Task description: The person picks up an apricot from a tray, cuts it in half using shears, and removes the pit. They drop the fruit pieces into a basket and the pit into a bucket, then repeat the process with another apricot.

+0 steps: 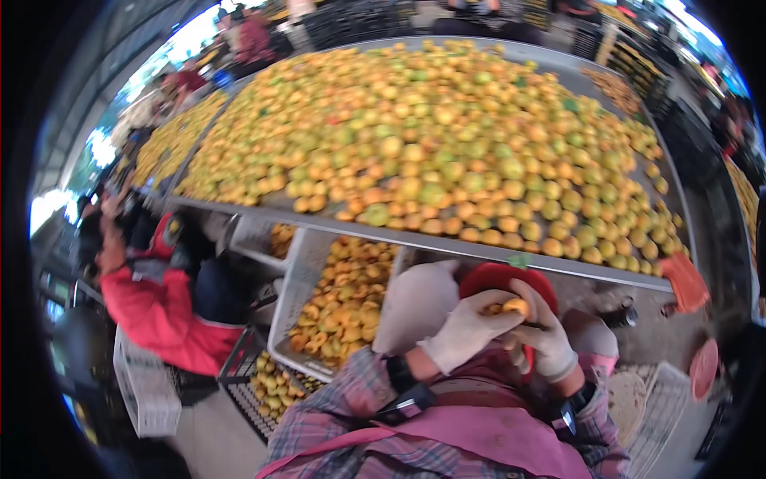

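Note:
My left hand, in a white glove, is closed on an orange apricot held over my lap. My right hand, gloved too, grips the same fruit from the other side, its fingers curled around it. A second orange piece shows between the left fingers. Just behind the hands is a red rounded container between my knees, partly covered by them. A narrow red thing shows below the right fingers; what it is I cannot tell.
A large metal-edged table heaped with whole apricots spans the front. To my left stand a white crate of apricot halves and a dark crate of fruit. A person in a red jacket sits farther left. An orange cloth hangs at the table's right corner.

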